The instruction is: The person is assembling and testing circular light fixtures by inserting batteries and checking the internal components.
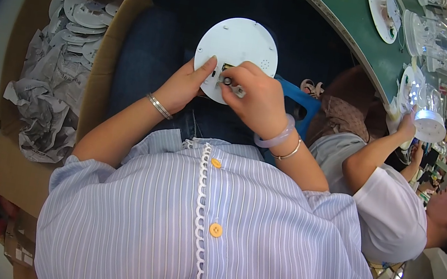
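Two hands on one white disc

Both hands work over the lap. The left hand (pixel 185 84) is closed on the disc (pixel 236 54), thumb pressed to its face, holding it tilted above the dark trousers. The right hand (pixel 256 98) pinches a small metal part (pixel 236 88) at the disc's cutout; the part looks not yet seated. More discs fill the box (pixel 110 51) at left. A co-worker (pixel 393 210) reaches to the green counter (pixel 358 26).

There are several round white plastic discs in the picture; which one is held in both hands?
The round white plastic disc over the lap: the left hand grips its edge, the right hand works at its opening. The others lie in the cardboard box or on the green table.
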`<state>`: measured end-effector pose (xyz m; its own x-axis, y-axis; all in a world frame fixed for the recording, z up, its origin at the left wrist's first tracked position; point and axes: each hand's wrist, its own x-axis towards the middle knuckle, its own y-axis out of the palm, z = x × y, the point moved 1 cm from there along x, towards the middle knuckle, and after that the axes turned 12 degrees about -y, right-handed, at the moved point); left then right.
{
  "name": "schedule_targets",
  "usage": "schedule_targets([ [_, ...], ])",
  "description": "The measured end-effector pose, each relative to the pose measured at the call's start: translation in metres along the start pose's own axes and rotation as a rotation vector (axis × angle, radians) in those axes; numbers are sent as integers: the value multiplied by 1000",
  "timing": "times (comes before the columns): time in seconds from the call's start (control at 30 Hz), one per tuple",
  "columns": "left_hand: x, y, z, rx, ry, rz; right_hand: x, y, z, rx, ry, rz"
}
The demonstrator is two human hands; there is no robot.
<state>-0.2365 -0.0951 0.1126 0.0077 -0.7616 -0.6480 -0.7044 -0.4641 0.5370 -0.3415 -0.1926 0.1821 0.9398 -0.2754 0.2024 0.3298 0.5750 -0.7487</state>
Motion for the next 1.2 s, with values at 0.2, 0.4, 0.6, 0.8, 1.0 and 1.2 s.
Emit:
schedule_targets([
  [0.2, -4, -5, -7, -190, -40, 12, 6, 2, 3, -139, 38, 145],
  [0.4, -13, 1, -21, -78, 115, 32, -15, -25, -7, 278, 231, -175],
  [0.6, -9, -8, -19, -74, 191, -59, -11, -37, -6, 643, 283, -300],
  [0.8, -11, -4, -21, -115, 110, -42, -6, -39, -9, 824, 374, -388],
  [1.0, -17, -4, -25, -9, 82, 52, -15, -28, -25, 542, 336, -408],
  [1.2, -19, -2, -31, -14, 120, 56, -14, -29, -23, 532, 322, -398],
])
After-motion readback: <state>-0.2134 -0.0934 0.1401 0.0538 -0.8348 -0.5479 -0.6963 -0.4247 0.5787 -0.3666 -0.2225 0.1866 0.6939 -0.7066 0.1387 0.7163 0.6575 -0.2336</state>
